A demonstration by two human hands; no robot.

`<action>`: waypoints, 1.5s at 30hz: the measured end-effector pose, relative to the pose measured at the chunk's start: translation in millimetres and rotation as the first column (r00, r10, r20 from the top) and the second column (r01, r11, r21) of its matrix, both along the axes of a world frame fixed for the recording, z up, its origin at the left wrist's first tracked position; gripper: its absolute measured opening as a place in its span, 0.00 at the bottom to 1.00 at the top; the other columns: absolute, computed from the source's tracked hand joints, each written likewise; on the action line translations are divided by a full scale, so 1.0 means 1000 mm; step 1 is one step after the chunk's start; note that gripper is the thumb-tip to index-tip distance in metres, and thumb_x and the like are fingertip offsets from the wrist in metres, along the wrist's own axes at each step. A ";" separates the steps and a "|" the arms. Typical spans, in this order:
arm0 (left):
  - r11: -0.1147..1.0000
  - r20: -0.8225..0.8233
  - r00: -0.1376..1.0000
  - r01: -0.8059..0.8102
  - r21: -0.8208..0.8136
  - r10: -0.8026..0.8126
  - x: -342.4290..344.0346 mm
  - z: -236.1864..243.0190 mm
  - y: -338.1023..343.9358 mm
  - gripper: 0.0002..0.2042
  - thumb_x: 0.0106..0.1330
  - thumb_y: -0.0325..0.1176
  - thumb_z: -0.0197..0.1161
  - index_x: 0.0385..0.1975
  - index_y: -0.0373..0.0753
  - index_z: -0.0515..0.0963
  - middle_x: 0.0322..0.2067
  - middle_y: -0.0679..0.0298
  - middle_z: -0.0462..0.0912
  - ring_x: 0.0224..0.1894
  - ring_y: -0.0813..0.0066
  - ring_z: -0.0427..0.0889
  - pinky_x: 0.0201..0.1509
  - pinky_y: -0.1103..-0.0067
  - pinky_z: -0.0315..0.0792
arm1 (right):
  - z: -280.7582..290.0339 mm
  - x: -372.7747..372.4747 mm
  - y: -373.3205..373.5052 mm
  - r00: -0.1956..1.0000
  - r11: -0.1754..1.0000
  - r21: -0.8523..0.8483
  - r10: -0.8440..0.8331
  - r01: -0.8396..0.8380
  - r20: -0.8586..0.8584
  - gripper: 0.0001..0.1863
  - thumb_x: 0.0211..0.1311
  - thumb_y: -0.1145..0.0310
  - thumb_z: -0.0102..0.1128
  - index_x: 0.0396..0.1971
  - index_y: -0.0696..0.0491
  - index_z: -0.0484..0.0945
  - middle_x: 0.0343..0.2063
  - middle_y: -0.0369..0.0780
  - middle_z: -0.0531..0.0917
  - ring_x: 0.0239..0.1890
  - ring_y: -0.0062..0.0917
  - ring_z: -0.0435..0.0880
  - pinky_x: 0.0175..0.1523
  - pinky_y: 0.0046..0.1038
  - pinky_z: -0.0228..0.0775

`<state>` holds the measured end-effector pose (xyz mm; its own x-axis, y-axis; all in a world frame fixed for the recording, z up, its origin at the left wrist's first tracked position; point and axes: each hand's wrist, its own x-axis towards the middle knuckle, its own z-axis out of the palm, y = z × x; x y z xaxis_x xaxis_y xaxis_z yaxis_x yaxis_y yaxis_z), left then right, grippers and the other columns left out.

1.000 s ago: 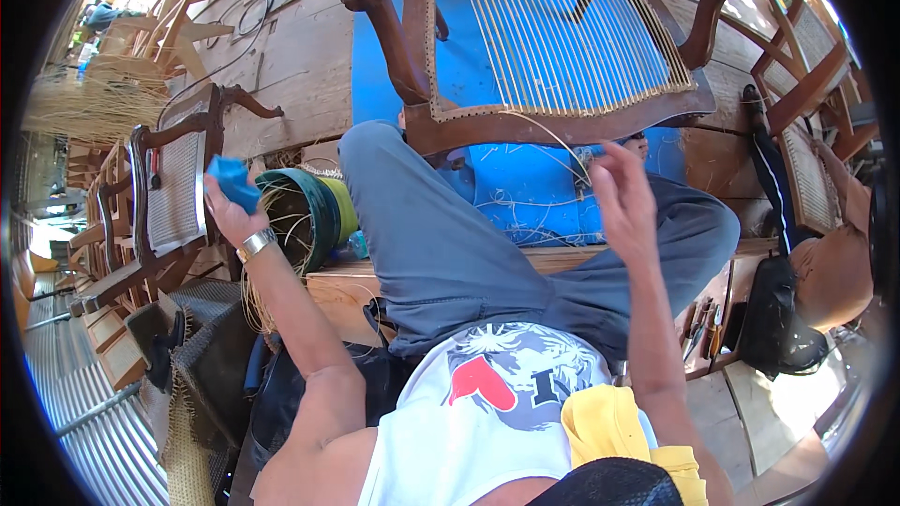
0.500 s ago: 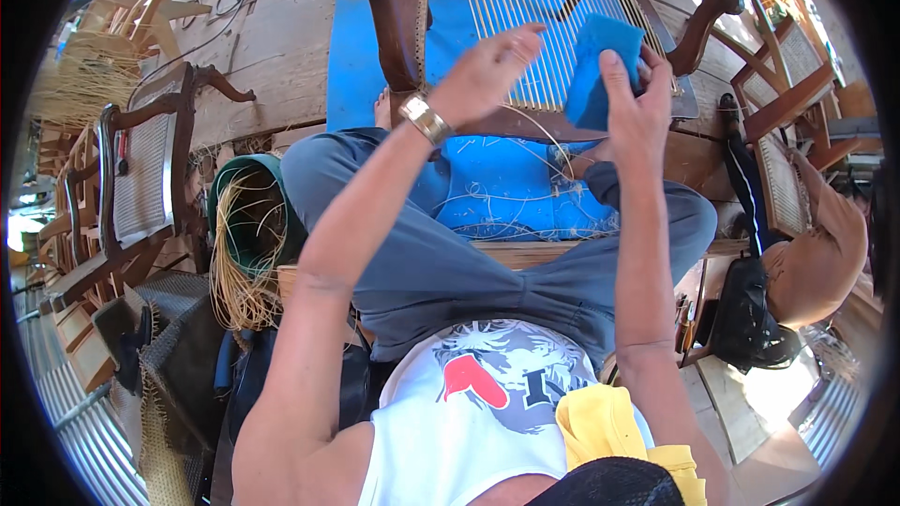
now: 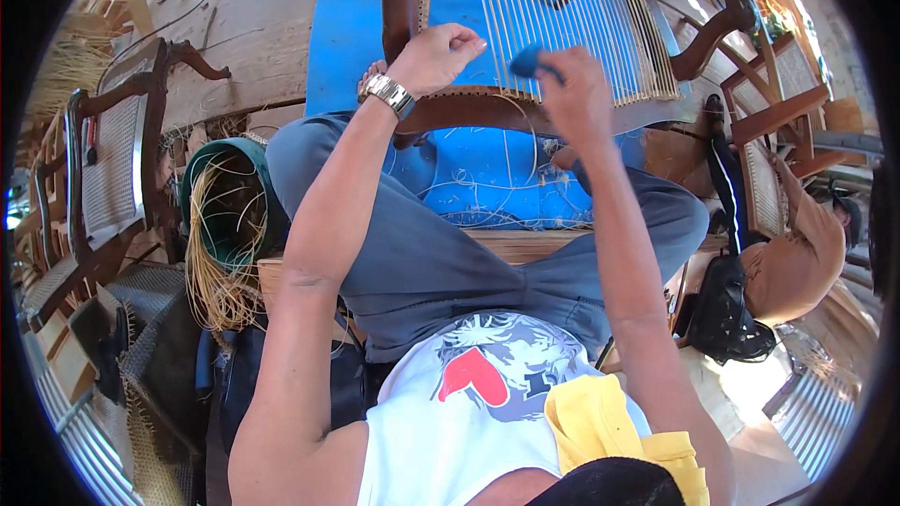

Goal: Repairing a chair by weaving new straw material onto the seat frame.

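In front of me stands a dark carved wooden chair frame, its seat strung with rows of pale cane strands. Over the seat's near part, my right hand is closed around a blue sponge-like pad, which looks folded or turned edge-on. My left hand, with a metal watch at its wrist, hovers by the seat's front left corner. Its thumb and fingertips are pinched together; whether a strand is between them cannot be made out. A loose cane strand hangs from the front rail.
A green bucket full of cane strands stands left of my knee. Blue sheeting with cane scraps lies beneath the chair. Other cane-seated chairs stand at left and right. A black bag and a person are at the right.
The blue pad, earlier held up flat, has moved left and is now bunched or edge-on in my right hand. My left hand has shifted left, towards the seat's corner.
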<state>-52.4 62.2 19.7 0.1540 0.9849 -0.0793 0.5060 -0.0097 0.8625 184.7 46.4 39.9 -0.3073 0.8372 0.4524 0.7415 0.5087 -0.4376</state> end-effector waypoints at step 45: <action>0.853 0.458 0.888 0.208 -0.479 0.041 0.039 -0.053 0.035 0.17 0.58 0.30 0.71 0.44 0.30 0.76 0.36 0.56 0.86 0.37 0.75 0.86 0.44 0.80 0.80 | -0.058 0.000 -0.005 0.970 0.951 -0.306 -0.120 0.051 -0.211 0.06 0.58 0.69 0.62 0.31 0.56 0.81 0.25 0.44 0.84 0.28 0.29 0.85 0.34 0.29 0.75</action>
<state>-13.7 97.7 -33.8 0.3738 0.8050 -0.4606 0.0941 0.4612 0.8823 184.4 41.8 -18.6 -0.1485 0.9621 0.2288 0.6416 0.2699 -0.7180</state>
